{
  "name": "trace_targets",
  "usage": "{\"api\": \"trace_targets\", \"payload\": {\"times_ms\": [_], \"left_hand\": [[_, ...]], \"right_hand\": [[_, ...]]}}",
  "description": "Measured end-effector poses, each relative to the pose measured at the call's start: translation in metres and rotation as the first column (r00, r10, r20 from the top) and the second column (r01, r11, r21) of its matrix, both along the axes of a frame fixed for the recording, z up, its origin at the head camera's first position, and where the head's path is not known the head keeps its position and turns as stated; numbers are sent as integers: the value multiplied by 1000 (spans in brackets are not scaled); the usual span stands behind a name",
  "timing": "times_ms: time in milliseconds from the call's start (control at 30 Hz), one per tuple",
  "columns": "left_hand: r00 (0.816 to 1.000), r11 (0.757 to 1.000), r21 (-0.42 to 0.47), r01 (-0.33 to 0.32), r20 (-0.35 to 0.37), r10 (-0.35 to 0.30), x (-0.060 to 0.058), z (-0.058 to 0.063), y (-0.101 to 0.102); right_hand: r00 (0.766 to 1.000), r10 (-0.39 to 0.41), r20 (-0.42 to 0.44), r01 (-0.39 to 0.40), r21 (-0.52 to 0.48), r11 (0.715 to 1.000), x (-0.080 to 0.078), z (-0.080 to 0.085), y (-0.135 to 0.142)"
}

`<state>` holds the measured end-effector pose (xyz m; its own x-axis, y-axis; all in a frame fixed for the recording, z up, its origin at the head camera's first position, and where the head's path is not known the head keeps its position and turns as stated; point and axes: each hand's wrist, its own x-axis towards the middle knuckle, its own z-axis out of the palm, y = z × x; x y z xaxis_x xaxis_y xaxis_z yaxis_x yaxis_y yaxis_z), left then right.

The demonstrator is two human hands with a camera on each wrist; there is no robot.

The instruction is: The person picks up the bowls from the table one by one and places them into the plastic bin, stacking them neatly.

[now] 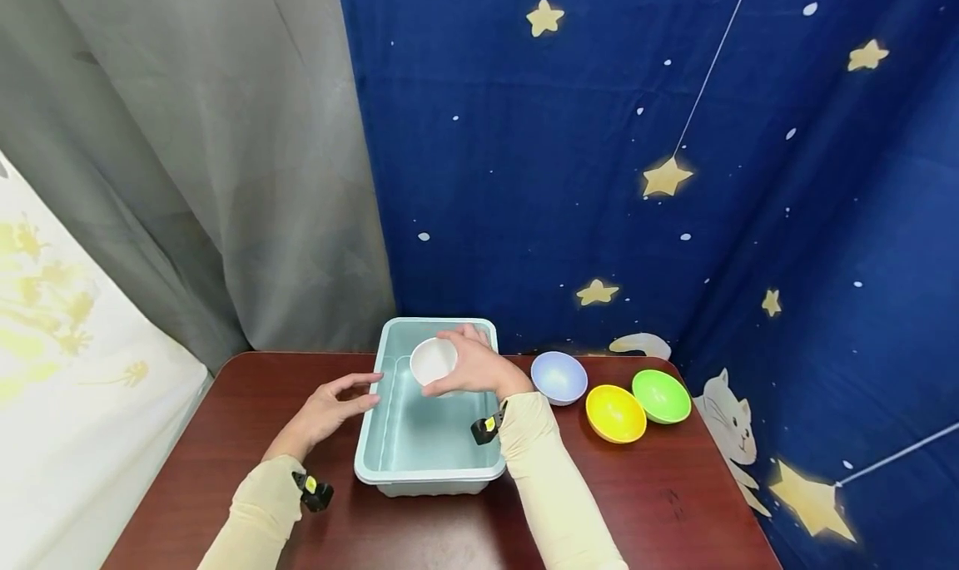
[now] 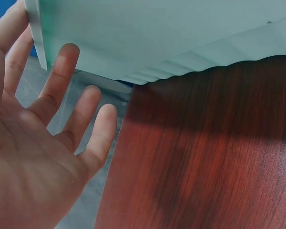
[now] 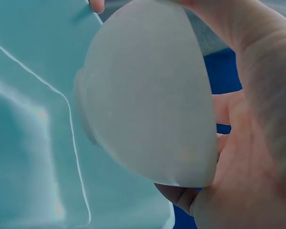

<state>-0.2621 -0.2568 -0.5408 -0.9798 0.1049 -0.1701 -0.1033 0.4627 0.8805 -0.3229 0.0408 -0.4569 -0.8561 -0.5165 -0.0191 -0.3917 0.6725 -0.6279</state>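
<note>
White bowl [image 1: 432, 360] in right hand [image 1: 475, 367], held near rim between thumb and fingers, tilted; over or inside pale blue basin [image 1: 429, 475], cannot tell which. Left hand [image 1: 324, 412]: fingers loosely spread at basin's left rim, holding nothing; cannot tell if touching. Step, as judged: positioning bowl at basin. For next move: likely need steady grip and clearance from basin walls. No contents visible in white bowl or basin's uncovered part. On desk [image 1: 652, 480], right of right fingers: blue bowl [image 1: 559, 377], yellow bowl [image 1: 616, 413], green bowl [image 1: 662, 395], all upright, nothing seen inside.

Tub [image 1: 430, 476] on table [image 1: 390, 537], one bowl [image 1: 433, 362] over the tub, three bowls [image 1: 616, 414] to the right, curtains [image 1: 539, 179] behind
</note>
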Motion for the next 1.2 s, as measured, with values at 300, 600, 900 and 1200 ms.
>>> {"api": "trace_targets", "payload": {"times_ms": [300,600,900,1200], "left_hand": [[1000,1000,-1,-9,1,9,0,-2,-2],[1000,1000,8,-27,7,27,2,-3,-1],[999,1000,3,-26,-29,26,3,-4,-4],[1000,1000,5,-2,-20,2,-1,-1,-1]], "right_hand": [[999,-33,13,33,10,999,0,-7,-10],[997,-72,7,71,10,997,-2,-19,-17],[995,-103,6,103,-1,995,-5,-33,-22],[992,-125,15,125,-10,992,-10,-42,-25]]}}
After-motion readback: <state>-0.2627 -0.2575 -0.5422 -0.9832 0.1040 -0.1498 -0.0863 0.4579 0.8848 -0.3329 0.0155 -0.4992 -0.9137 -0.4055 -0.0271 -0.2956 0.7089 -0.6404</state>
